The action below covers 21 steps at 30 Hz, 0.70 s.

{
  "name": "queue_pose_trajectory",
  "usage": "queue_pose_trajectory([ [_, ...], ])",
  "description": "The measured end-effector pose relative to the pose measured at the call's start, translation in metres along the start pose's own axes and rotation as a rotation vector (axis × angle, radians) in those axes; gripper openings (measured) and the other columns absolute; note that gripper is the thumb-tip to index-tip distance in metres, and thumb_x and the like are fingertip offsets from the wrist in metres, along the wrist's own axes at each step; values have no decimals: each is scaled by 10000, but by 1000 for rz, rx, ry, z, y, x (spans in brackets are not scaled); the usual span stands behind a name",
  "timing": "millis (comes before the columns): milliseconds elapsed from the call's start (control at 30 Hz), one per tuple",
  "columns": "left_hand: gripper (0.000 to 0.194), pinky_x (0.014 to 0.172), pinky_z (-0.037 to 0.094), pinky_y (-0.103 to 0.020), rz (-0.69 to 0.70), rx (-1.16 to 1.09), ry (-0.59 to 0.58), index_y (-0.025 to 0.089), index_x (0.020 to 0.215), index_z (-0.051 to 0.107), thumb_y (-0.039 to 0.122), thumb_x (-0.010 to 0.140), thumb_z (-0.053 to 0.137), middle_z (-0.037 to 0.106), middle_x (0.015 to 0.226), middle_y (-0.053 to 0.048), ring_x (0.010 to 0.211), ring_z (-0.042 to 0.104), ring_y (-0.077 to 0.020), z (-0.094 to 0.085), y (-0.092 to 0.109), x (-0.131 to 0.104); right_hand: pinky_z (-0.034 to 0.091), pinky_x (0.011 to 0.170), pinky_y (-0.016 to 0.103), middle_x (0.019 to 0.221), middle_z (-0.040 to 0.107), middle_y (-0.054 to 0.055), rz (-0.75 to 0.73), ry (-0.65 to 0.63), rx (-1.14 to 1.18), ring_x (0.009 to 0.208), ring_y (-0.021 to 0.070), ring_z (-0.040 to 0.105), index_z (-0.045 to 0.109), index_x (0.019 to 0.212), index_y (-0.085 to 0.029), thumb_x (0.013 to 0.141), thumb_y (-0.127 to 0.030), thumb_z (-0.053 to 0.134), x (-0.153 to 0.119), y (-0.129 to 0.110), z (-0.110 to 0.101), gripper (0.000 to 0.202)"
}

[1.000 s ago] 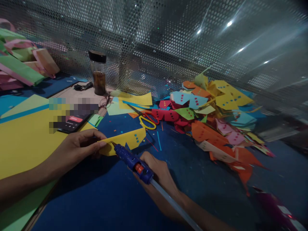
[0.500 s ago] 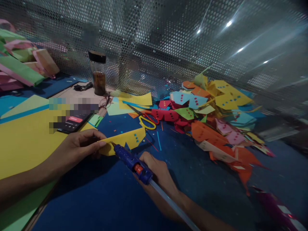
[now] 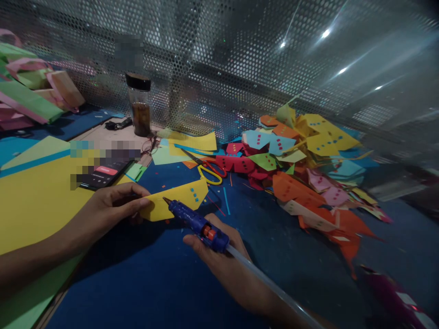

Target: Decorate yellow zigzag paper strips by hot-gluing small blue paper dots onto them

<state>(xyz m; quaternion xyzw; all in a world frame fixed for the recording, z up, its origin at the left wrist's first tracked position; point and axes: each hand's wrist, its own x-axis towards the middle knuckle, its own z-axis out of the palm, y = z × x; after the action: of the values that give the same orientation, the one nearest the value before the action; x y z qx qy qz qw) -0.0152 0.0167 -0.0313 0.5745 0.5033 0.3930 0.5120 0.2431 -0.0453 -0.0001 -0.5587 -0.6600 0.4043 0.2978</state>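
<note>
My left hand pinches the left end of a folded yellow paper piece, which carries small blue squares near its right end. In my right hand is a blue glue gun with a long clear glue stick coming out of its back. The gun's nozzle points up and left and lies over the yellow paper, a little to the right of my left fingertips. Whether the tip touches the paper I cannot tell.
Scissors with yellow and red handles lie behind the yellow paper. A pile of coloured paper pieces spreads on the right. At the left are a phone, a jar and large yellow sheets. A perforated metal panel stands behind.
My right hand and the glue gun have shifted slightly right and up, bringing the nozzle farther right along the yellow paper. My right thumb now sticks out to the left, below the gun.
</note>
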Motion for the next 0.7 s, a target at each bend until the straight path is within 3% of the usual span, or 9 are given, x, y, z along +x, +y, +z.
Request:
queue_pose_trajectory([
  [267, 240, 580, 460, -243, 25, -65, 56, 251, 875, 765, 477, 798, 793, 690, 673, 24, 607, 591, -139, -5, -1, -1, 466, 595, 247, 748, 580, -32, -7, 85, -46, 664, 141, 535, 598, 832, -242, 908, -470, 692, -5, 15, -7, 259],
  [367, 246, 602, 457, -239, 45, -41, 115, 248, 858, 766, 480, 788, 808, 677, 664, 34, 621, 577, -133, -6, 0, -1, 505, 606, 272, 751, 630, -10, 98, 114, -67, 669, 166, 604, 649, 895, -250, 903, -541, 681, -7, 26, -14, 293],
  [500, 282, 610, 464, -258, 25, -56, 193, 253, 901, 766, 483, 754, 832, 681, 661, 36, 636, 592, -147, -8, -3, 1, 494, 555, 277, 630, 591, -20, 264, 76, -104, 588, 166, 599, 651, 810, -233, 859, -578, 694, -7, 26, -28, 351],
  [700, 307, 652, 488, -300, -14, -10, 246, 280, 948, 777, 495, 736, 830, 716, 722, 24, 676, 623, -171, -11, -7, 1, 421, 506, 230, 593, 584, -27, 390, -85, -78, 558, 131, 563, 615, 753, -197, 892, -478, 700, -4, 28, -39, 325],
])
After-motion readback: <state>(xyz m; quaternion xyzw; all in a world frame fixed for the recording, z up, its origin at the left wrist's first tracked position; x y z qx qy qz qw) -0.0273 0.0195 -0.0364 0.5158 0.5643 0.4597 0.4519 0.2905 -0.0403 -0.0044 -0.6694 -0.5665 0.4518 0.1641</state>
